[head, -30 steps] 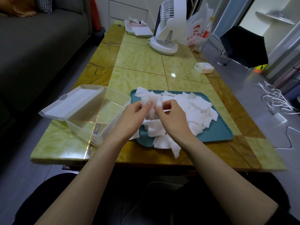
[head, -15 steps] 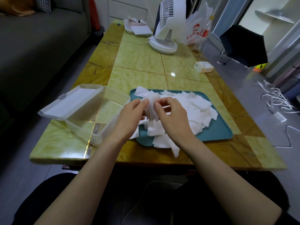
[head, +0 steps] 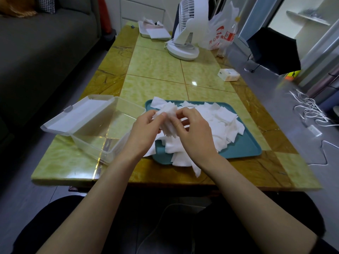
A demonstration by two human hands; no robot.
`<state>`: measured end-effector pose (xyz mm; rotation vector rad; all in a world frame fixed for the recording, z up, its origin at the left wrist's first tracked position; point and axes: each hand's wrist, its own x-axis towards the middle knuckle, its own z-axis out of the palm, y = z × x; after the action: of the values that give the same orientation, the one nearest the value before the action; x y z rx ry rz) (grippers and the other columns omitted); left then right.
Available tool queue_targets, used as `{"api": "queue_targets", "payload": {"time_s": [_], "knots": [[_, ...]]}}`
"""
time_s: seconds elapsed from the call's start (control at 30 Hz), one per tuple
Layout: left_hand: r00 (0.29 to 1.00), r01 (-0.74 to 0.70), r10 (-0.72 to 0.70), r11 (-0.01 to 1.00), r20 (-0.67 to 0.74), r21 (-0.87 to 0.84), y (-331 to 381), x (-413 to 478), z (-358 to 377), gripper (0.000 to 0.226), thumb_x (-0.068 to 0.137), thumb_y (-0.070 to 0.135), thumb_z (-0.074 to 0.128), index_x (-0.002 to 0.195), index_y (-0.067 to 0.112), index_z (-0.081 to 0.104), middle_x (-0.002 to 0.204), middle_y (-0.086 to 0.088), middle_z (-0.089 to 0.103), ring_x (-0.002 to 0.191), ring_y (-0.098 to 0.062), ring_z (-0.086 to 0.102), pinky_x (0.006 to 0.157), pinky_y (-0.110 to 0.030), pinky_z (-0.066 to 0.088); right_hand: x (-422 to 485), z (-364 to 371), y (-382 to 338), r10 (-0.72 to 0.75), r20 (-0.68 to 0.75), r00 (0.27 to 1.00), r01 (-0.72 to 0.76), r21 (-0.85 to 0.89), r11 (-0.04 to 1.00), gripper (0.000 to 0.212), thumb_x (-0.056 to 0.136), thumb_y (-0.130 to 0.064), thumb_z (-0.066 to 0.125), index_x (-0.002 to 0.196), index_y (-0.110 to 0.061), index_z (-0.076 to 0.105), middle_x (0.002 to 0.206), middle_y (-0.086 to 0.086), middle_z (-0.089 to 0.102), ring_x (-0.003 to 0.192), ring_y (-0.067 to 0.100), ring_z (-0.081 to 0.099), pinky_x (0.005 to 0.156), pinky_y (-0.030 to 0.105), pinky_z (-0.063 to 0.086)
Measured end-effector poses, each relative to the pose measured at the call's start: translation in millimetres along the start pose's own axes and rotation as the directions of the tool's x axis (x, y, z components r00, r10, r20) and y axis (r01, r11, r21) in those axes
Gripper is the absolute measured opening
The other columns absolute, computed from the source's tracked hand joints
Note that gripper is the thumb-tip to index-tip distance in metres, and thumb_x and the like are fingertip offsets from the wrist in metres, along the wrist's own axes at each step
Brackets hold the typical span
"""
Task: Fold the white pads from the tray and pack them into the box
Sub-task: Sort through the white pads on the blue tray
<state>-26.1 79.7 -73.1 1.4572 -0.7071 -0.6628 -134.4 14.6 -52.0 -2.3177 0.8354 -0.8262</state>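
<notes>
Near the front edge of a green marbled table (head: 156, 70), a teal plastic tray (head: 244, 149) holds a heap of white square pads (head: 220, 121), some spilling over its near rim; a clear plastic box (head: 102, 151), lid (head: 78, 116) open, stands at its left. Left hand (head: 145, 132) and right hand (head: 196, 136) pinch one crumpled pad (head: 169, 118) above the tray, folds indistinct.

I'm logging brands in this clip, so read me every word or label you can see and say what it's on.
"开心零食", in red, on the white plastic bag.
Plastic bottle's red label: too blurred to read.
Small white box: print too small to read.
</notes>
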Motion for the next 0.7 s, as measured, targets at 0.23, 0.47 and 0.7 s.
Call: {"api": "queue_targets", "payload": {"time_s": [0.23,0.47,0.7], "knots": [[0.999,0.039,-0.037,0.997,-0.038,0.063,-1,3,0,0.043,0.087,0.031,0.049,0.094,-0.01,0.058,0.082,-0.012,0.056,0.078,-0.019,0.054,0.081,-0.042,0.051,5,-6,0,0.039,-0.158,0.987,-0.015,0.151,0.988,0.006,0.093,-0.024,0.056,0.09,-0.019,0.059,0.083,-0.012,0.06,0.077,0.0,0.056,0.068,0.012,0.042],[0.996,0.045,-0.038,0.996,-0.082,0.083,-7,7,5,0.032,0.097,0.021,0.045,0.092,-0.009,0.057,0.082,-0.01,0.058,0.076,-0.019,0.053,0.082,-0.041,0.047,6,0,-2,-0.083,-0.183,0.98,0.094,0.051,0.994,0.003,0.089,-0.016,0.06,0.087,-0.015,0.059,0.086,-0.003,0.06,0.08,0.012,0.056,0.073,0.026,0.048],[0.996,0.056,-0.051,0.995,-0.073,0.082,-5,8,7,0.024,0.098,0.02,0.044,0.085,0.006,0.06,0.081,-0.006,0.061,0.078,-0.019,0.055,0.08,-0.038,0.045,1,14,4,-0.037,-0.074,0.997,0.041,0.066,0.997,0.006,0.088,-0.023,0.061,0.087,-0.017,0.062,0.085,-0.002,0.062,0.079,0.013,0.059,0.074,0.033,0.051]]}}
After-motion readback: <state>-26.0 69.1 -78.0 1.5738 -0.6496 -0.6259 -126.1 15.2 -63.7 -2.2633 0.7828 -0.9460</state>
